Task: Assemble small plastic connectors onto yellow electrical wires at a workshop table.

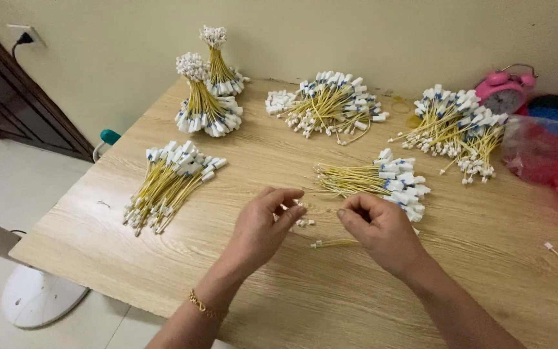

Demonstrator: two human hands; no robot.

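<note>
While both hands meet over counter [163, 258] centre, head view: left hand [263, 226] grip pinched on small white connector [303, 222]; right hand [382, 229] grip pinched on thin yellow wire end. Loose yellow wire [334, 243] lies on counter just below and between hands, long axis left-right, right hand nearer. Counted: two upright tied bundles [205, 106], six flat wire piles [169, 184], one pink alarm clock [505, 90].

Both forearms reach in from the lower edge and angle toward each other. The left hand [263, 223] is turned palm inward, its thumb and forefinger curled into a pinch, the other fingers loosely bent beneath. The right hand [379, 223] shows its back to the camera, knuckles raised, thumb and forefinger pressed together. The two pinches face one another, close but apart. The left wrist is slightly bent.
</note>
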